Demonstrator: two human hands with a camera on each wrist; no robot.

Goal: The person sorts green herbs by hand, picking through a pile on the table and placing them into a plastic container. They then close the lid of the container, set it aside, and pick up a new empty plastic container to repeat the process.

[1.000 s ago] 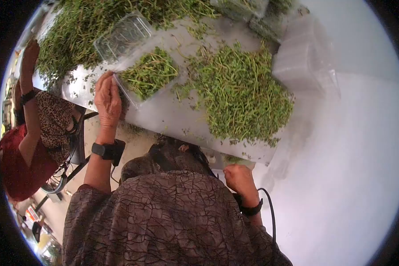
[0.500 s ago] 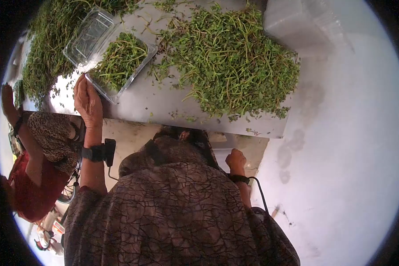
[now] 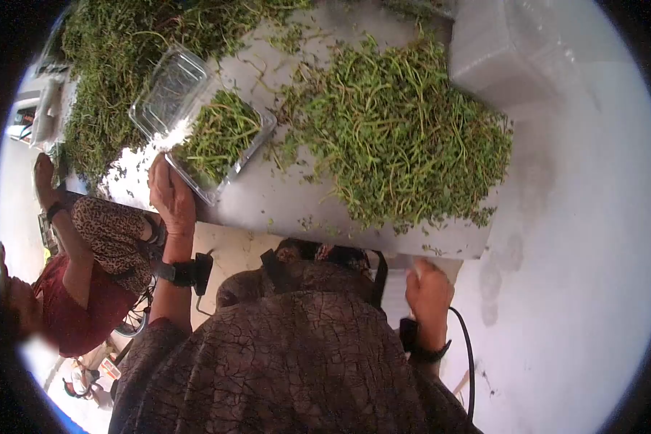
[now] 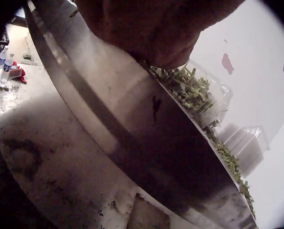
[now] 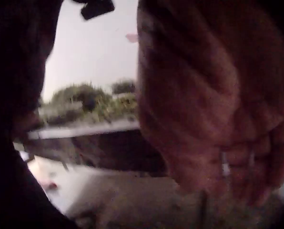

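In the head view a clear plastic clamshell box (image 3: 228, 177) stands on the metal table with its lid (image 3: 170, 90) folded back. Green leafy stems (image 3: 220, 137) fill its base. My left hand (image 3: 172, 195) holds the box at its near left corner, the fingertips at the rim and the thumb hidden. From the left wrist view the same hand (image 4: 151, 28) looms over the table edge. My right hand (image 3: 428, 295) hangs loosely curled just off the table's near right edge, with nothing seen in it. The right wrist view is blurred and shows that hand (image 5: 213, 105) close up.
A broad heap of green stems (image 3: 412, 137) covers the right part of the metal table (image 3: 296, 231). Another large heap (image 3: 108, 94) lies at the far left. Stacked clear plastic boxes (image 3: 499, 58) stand at the back right. A person in red (image 3: 87, 304) sits at the left.
The head view has shifted. My left hand stays at the box's corner. My right hand has moved outward to the right, still near the table's front edge.
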